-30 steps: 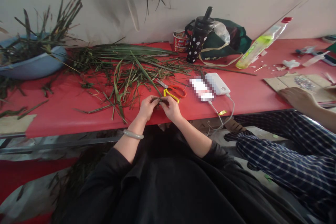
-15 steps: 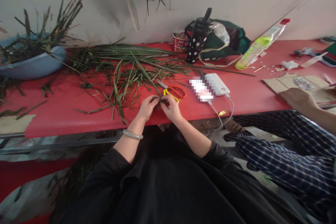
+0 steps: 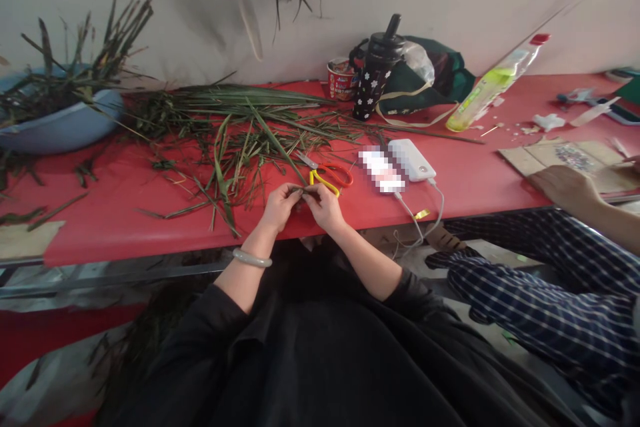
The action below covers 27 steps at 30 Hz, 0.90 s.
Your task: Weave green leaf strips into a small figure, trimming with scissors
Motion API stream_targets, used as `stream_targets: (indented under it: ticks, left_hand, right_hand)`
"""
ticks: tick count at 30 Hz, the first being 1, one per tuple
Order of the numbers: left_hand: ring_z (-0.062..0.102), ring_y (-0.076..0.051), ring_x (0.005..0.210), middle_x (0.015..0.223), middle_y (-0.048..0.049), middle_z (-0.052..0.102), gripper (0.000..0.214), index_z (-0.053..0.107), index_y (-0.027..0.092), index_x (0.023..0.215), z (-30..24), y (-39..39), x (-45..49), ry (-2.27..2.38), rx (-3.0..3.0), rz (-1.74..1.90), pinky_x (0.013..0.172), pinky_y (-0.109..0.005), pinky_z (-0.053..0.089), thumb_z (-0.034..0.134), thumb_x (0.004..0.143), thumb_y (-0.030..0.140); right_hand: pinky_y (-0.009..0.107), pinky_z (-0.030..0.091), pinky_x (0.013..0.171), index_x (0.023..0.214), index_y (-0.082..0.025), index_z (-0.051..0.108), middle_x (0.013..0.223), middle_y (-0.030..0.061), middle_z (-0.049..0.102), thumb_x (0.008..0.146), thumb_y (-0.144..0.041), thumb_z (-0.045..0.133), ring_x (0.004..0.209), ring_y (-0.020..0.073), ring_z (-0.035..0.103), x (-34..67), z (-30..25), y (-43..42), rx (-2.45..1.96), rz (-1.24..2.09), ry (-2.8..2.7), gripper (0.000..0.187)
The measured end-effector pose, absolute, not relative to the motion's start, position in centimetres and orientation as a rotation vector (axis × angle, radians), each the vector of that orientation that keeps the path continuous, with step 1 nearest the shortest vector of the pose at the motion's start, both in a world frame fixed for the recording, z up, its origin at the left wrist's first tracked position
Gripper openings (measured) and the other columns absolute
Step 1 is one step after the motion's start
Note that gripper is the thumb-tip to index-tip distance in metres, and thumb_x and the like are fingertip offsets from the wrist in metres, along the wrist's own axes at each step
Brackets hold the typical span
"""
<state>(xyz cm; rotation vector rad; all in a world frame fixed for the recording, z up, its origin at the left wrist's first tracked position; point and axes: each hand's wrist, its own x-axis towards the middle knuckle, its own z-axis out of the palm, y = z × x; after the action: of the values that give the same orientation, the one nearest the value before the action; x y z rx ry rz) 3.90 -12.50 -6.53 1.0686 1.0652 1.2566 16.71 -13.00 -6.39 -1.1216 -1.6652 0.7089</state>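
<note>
At the table's front edge my left hand [image 3: 279, 207] and my right hand [image 3: 323, 205] meet, fingertips nearly touching. Both are closed in a pinch on a long green leaf strip [image 3: 275, 140], which slants from them up and left over the table. Its end between the fingers is mostly hidden. Just behind my right hand lie scissors [image 3: 334, 175] with one red-orange and one yellow handle, blades pointing up and left. To the left, loose cut leaves [image 3: 235, 157] lie heaped, with a bundle of long leaves [image 3: 240, 97] behind them.
A blue basin [image 3: 65, 127] of leaf stalks stands at left. Behind are a black tumbler [image 3: 375, 80], a red paper cup [image 3: 341, 83], a green bag [image 3: 450, 77] and a tilted bottle [image 3: 480, 100]. A white power bank [image 3: 411, 160] has a cable. At right, another person's hand [image 3: 570, 190] rests on cardboard [image 3: 530, 160].
My hands stay pinched together on the leaf strip, with only a slight shift of the fingers. The whole view has moved a little; the scissors and heaped leaves lie as before.
</note>
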Motion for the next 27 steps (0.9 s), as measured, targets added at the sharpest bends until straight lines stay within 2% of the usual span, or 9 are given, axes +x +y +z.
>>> stream_targets:
  ticks: [12,16,23,27]
  left_hand:
    - [0.049,-0.006,0.048,0.062,0.0030,0.055,0.024,0.056,0.015,0.079,-6.33,-12.35,3.99,0.983,1.075,1.234,0.048,-0.021,0.040,0.060,0.068,0.036]
    - [0.049,-0.006,0.049,0.062,0.0031,0.055,0.023,0.056,0.015,0.079,-6.51,-12.23,3.89,0.982,1.067,1.240,0.048,-0.020,0.039,0.062,0.066,0.033]
    - [0.051,-0.007,0.055,0.068,0.0019,0.057,0.022,0.057,0.015,0.083,-6.78,-12.36,3.86,1.000,1.047,1.291,0.055,-0.021,0.042,0.062,0.065,0.028]
    - [0.049,-0.006,0.051,0.064,0.0025,0.057,0.021,0.057,0.015,0.081,-6.65,-12.48,3.95,1.018,1.072,1.295,0.052,-0.021,0.042,0.062,0.065,0.027]
  right_hand:
    - [0.029,0.048,0.072,0.084,-0.018,0.055,0.082,0.0039,0.060,0.076,-0.018,0.047,0.078,0.0154,0.057,16.88,-6.59,-12.75,-1.011,0.581,-1.673,0.012]
    - [0.028,0.047,0.073,0.083,-0.018,0.054,0.083,0.0042,0.057,0.075,-0.015,0.047,0.080,0.0148,0.055,16.83,-6.56,-12.75,-0.956,0.554,-1.690,0.011]
    - [0.028,0.048,0.068,0.090,-0.019,0.054,0.084,0.0030,0.061,0.076,-0.028,0.051,0.075,0.0146,0.058,16.66,-6.54,-12.70,-1.098,0.681,-1.638,0.017]
    - [0.029,0.048,0.070,0.087,-0.019,0.056,0.084,0.0031,0.063,0.076,-0.026,0.051,0.077,0.0156,0.059,16.70,-6.52,-12.64,-1.122,0.673,-1.657,0.014]
